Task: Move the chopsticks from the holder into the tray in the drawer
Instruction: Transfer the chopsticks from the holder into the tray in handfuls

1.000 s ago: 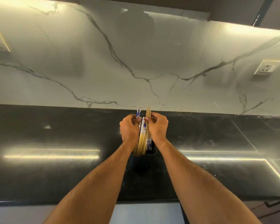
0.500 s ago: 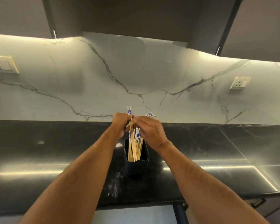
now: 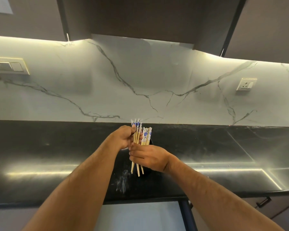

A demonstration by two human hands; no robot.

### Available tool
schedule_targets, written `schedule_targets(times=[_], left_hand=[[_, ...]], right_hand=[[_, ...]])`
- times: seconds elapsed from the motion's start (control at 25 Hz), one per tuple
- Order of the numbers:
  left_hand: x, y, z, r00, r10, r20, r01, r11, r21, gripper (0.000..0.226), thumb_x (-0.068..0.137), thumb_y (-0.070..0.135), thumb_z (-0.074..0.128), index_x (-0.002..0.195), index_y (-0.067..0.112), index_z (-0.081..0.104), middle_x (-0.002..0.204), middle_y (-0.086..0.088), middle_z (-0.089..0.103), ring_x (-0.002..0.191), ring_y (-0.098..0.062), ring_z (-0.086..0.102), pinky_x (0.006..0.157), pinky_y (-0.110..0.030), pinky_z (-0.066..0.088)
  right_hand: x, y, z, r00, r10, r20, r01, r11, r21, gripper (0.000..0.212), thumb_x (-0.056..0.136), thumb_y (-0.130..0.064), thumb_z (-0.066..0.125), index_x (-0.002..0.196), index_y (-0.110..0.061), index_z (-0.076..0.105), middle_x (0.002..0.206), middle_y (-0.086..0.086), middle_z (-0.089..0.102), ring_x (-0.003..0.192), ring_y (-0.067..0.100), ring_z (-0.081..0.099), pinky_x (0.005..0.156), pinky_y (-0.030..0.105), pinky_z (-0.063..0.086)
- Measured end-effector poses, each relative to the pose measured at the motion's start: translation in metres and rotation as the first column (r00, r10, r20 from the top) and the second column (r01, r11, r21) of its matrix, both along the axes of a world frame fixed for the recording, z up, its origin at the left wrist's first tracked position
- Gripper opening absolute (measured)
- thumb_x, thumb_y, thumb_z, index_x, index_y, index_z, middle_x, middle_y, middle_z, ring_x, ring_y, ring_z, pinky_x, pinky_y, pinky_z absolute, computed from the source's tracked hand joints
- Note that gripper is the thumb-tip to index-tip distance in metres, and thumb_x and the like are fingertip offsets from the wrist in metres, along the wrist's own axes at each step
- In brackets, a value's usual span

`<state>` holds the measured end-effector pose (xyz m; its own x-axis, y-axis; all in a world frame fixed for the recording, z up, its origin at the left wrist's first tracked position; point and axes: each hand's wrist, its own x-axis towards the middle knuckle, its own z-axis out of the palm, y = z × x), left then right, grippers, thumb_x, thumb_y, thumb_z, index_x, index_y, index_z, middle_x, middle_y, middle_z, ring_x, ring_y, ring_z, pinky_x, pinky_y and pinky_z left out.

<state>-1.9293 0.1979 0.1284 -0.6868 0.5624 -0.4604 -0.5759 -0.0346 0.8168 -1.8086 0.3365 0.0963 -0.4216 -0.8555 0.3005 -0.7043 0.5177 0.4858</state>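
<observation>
A small bundle of chopsticks (image 3: 136, 135) is gripped in the curled fingers (image 3: 133, 130) of the left hand (image 3: 123, 137), near the blue-and-white patterned upper ends. The same bundle is clasped lower down by the fingers (image 3: 135, 153) of the right hand (image 3: 149, 157), which are wrapped around the bare wooden shafts. The two hands are touching, the left just above the right. The bundle is held nearly upright, its tapered tips (image 3: 137, 172) hanging free below the right hand, above the surface (image 3: 207, 147).

Just behind and to the right of the held bundle, a second group of chopsticks (image 3: 147, 136) is seen standing upright, its patterned tops lower than those of the held ones. The dark holder (image 3: 150, 142) is mostly hidden behind the right hand; only a sliver of it can be made out, so how the standing group sits inside it cannot be told.

Both forearms are stretched forward from the lower edge of the view. The surface is black and glossy, with pale scuff marks (image 3: 122, 182) in front of the holder and strips of light reflected across it. A white veined marble backsplash (image 3: 140, 77) is set behind it, with a switch plate (image 3: 8, 65) at the left and a socket (image 3: 246, 84) at the right. Dark cabinets (image 3: 140, 17) are mounted above.
</observation>
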Motion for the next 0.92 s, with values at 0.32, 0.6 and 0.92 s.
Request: schedule_targets(times=[0.32, 0.6, 0.92], left_hand=[[0.030, 0.002, -0.005, 0.932, -0.111, -0.345, 0.055, 0.984, -0.168, 0.016, 0.105, 0.012, 0.047, 0.103, 0.003, 0.061, 0.076, -0.007, 0.063, 0.063, -0.015, 0.061, 0.064, -0.032, 0.055], [0.063, -0.002, -0.026, 0.786, -0.437, -0.438, 0.381, 0.900, -0.213, 0.011, 0.105, 0.008, 0.047, 0.111, 0.002, 0.054, 0.091, -0.009, 0.061, 0.086, -0.020, 0.063, 0.084, -0.032, 0.056], [0.073, 0.005, -0.032, 0.693, -0.554, -0.462, 0.436, 0.832, -0.343, 0.012, 0.103, 0.004, 0.047, 0.111, 0.006, 0.055, 0.094, -0.005, 0.058, 0.085, -0.015, 0.061, 0.083, -0.030, 0.057]], right_hand=[[0.020, 0.010, -0.009, 0.983, -0.089, 0.161, 0.120, 0.972, -0.200, 0.038, 0.094, -0.009, 0.055, 0.131, -0.004, 0.060, 0.130, 0.015, 0.065, 0.123, 0.029, 0.059, 0.110, 0.042, 0.046], [-0.017, 0.014, 0.056, 0.656, 0.128, 0.744, 0.751, -0.012, -0.660, 0.079, 0.094, -0.073, 0.037, 0.142, -0.012, 0.052, 0.148, 0.010, 0.054, 0.139, 0.021, 0.049, 0.118, 0.040, 0.037], [-0.011, 0.006, 0.026, 0.413, -0.046, 0.910, 0.900, 0.175, -0.400, 0.065, 0.101, -0.063, 0.039, 0.118, -0.008, 0.069, 0.119, 0.016, 0.071, 0.110, 0.028, 0.069, 0.097, 0.050, 0.056]])
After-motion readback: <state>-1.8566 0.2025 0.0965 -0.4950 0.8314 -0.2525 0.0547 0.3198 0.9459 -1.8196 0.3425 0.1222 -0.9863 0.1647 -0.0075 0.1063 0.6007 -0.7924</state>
